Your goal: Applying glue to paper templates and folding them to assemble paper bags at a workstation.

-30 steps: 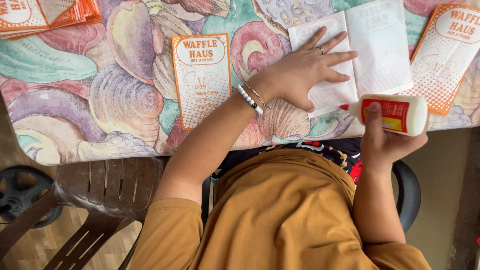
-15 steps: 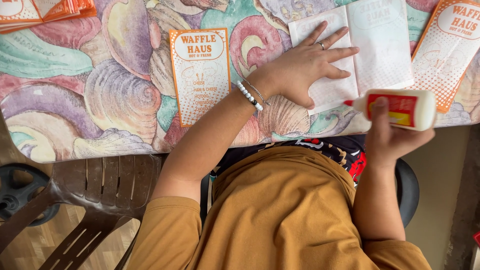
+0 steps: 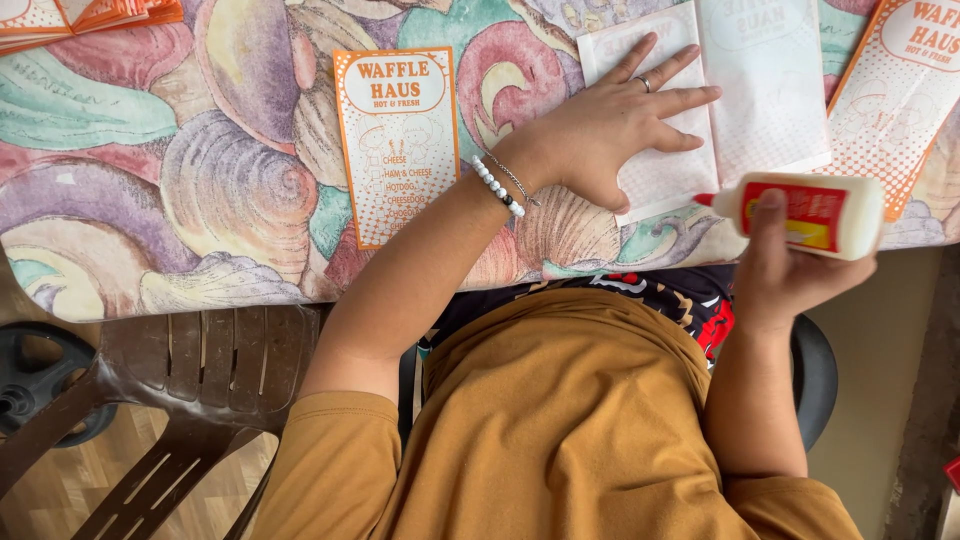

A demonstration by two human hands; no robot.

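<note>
My left hand (image 3: pixel 600 135) lies flat, fingers spread, on a white paper sheet (image 3: pixel 770 90) spread on the table; it wears a ring and a white bead bracelet. At the table's near edge, my right hand (image 3: pixel 780 275) grips a white glue bottle (image 3: pixel 830 215) with a red label. The bottle lies sideways, its red tip pointing left toward the sheet's lower corner, close to my left thumb.
An orange-and-white printed paper bag (image 3: pixel 398 140) lies left of my arm, another (image 3: pixel 900 90) at the right, and a stack of them (image 3: pixel 90 15) at the far left corner. The tablecloth (image 3: pixel 180 200) has a shell pattern. A brown plastic chair (image 3: pixel 200 370) stands at lower left.
My right hand has lifted the glue bottle slightly toward the sheet. My left hand stays pressed on the paper.
</note>
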